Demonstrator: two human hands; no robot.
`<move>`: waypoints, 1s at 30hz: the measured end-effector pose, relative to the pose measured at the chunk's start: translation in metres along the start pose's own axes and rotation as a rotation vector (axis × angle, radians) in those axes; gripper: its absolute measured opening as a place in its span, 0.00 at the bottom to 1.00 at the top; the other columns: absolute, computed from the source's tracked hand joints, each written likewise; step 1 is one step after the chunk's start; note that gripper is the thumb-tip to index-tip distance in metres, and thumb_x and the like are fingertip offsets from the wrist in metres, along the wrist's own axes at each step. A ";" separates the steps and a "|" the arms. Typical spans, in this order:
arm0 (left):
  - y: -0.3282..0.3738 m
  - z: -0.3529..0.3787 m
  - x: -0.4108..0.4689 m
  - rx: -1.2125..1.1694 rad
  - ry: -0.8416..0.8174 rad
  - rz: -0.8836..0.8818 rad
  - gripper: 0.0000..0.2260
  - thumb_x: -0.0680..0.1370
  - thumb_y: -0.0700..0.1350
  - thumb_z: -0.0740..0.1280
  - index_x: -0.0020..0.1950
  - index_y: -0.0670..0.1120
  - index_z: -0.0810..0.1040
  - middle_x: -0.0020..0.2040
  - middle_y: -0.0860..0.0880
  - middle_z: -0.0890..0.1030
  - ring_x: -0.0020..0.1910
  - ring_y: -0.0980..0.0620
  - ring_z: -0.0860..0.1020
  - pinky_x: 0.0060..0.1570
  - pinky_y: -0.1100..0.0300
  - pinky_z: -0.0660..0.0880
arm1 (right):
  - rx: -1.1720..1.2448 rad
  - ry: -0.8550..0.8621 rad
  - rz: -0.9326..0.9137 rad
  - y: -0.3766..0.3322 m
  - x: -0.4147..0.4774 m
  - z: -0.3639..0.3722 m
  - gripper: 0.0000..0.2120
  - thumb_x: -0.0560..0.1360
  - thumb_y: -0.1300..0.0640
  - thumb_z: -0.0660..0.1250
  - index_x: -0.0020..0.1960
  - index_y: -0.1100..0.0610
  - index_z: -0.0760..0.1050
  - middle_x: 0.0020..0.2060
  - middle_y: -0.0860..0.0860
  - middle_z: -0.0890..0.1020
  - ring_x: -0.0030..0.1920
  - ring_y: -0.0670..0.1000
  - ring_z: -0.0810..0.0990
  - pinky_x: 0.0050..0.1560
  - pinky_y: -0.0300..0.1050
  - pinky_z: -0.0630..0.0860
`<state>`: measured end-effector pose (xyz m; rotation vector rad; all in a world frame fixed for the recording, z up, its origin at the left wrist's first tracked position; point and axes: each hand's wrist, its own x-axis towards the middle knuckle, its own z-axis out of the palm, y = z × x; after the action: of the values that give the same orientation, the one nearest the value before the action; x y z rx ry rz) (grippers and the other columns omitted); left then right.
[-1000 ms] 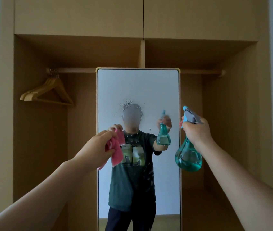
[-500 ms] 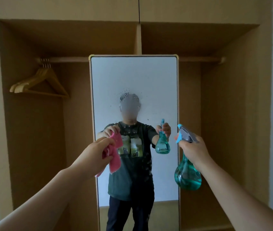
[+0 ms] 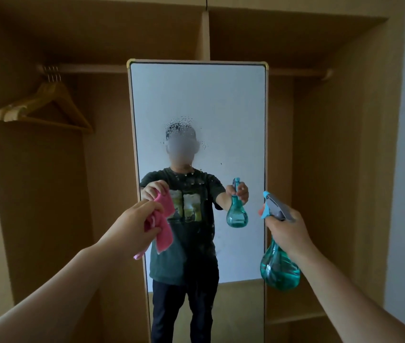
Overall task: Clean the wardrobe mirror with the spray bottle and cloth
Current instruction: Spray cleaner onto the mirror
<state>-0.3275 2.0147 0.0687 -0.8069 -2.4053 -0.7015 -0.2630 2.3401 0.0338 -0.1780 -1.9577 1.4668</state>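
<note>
The task is judged to be in its early part. Spray has been laid on the mirror (image 3: pixel 196 107): a cluster of droplets (image 3: pixel 179 127) is seen in the upper middle of the glass, and finer specks are scattered lower down the centre. No wiped streak can be made out, so the wiping is taken to be still ahead, and much of the glass looks untouched by spray. The pink cloth (image 3: pixel 163 226) is bunched in the left hand (image 3: pixel 132 226), whose fingers are curled round it. It is held in front of the mirror's left edge and apparently off the glass, since its reflection is seen apart from it. The teal bottle (image 3: pixel 279 266) is gripped at the neck by the right hand (image 3: pixel 288 231), with its nozzle turned toward the mirror's right edge; whether the trigger is being squeezed cannot be told. Against the earlier frames, the mirror is shown larger and higher in the view, so the person is taken to have stepped closer. Both hands are now placed lower against the glass, and the droplet patch is unchanged.
</note>
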 end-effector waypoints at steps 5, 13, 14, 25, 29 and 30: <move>-0.004 0.003 -0.003 0.003 -0.015 -0.001 0.14 0.73 0.41 0.73 0.54 0.56 0.75 0.51 0.58 0.76 0.48 0.59 0.76 0.40 0.74 0.69 | 0.000 0.010 -0.011 0.002 -0.003 0.002 0.07 0.77 0.59 0.66 0.51 0.48 0.79 0.40 0.51 0.79 0.35 0.47 0.75 0.30 0.36 0.71; -0.006 0.001 -0.003 -0.001 -0.013 0.013 0.14 0.73 0.41 0.73 0.53 0.54 0.75 0.51 0.58 0.76 0.48 0.58 0.76 0.40 0.74 0.70 | 0.009 0.085 -0.004 0.004 -0.009 0.004 0.06 0.77 0.60 0.66 0.45 0.50 0.77 0.39 0.54 0.78 0.36 0.49 0.75 0.33 0.41 0.72; -0.007 0.001 -0.003 -0.001 -0.012 0.015 0.14 0.73 0.41 0.73 0.53 0.55 0.75 0.51 0.58 0.76 0.47 0.59 0.76 0.40 0.74 0.70 | 0.015 0.069 -0.014 0.003 -0.010 0.004 0.07 0.77 0.60 0.66 0.46 0.48 0.76 0.39 0.53 0.78 0.36 0.48 0.75 0.31 0.39 0.72; -0.018 -0.011 -0.011 0.037 0.005 -0.013 0.15 0.73 0.41 0.73 0.55 0.55 0.75 0.50 0.59 0.76 0.47 0.60 0.76 0.38 0.75 0.69 | 0.028 -0.115 -0.068 -0.020 -0.018 0.036 0.14 0.78 0.65 0.62 0.41 0.48 0.70 0.31 0.52 0.70 0.22 0.41 0.67 0.22 0.32 0.66; -0.022 -0.017 -0.016 0.029 0.016 -0.011 0.15 0.73 0.41 0.73 0.52 0.57 0.74 0.48 0.61 0.75 0.45 0.64 0.75 0.37 0.75 0.69 | 0.038 -0.121 -0.073 -0.024 -0.020 0.048 0.14 0.78 0.65 0.63 0.40 0.47 0.70 0.31 0.50 0.70 0.22 0.41 0.68 0.22 0.32 0.66; -0.023 -0.018 -0.017 0.026 0.018 -0.012 0.15 0.73 0.41 0.73 0.51 0.57 0.73 0.47 0.61 0.75 0.45 0.64 0.75 0.38 0.75 0.69 | 0.035 -0.112 -0.072 -0.025 -0.020 0.050 0.14 0.78 0.64 0.63 0.39 0.46 0.70 0.30 0.50 0.70 0.22 0.42 0.68 0.22 0.32 0.67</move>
<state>-0.3255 1.9813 0.0650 -0.7736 -2.3998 -0.6779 -0.2707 2.2816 0.0403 -0.0099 -2.0039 1.4912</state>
